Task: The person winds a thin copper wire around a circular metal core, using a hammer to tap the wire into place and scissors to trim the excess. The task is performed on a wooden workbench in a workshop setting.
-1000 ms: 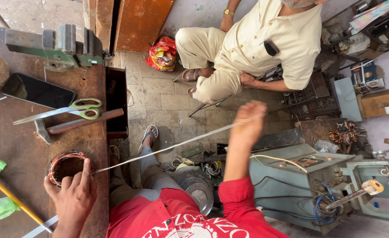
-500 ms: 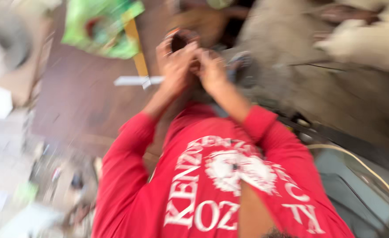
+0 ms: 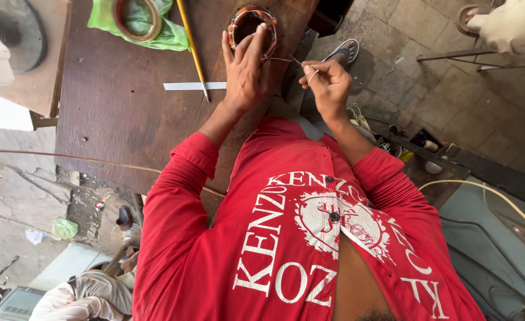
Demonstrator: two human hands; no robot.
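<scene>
Both our hands work at the bench's far corner: our left hand (image 3: 246, 62) lies flat, fingers spread, over the coil (image 3: 252, 27), which sits close to the bench (image 3: 120, 119) edge. Our right hand (image 3: 328, 83), off the bench over the floor, pinches a thin wire (image 3: 283, 59) running to the coil. Left of the coil lie a yellow stick (image 3: 191, 47) and a white strip (image 3: 191, 86), then a tape roll (image 3: 134, 18) on a green bag (image 3: 167, 37). Bare wood stays open nearer us; a sandal (image 3: 343, 50) lies just beyond the edge.
</scene>
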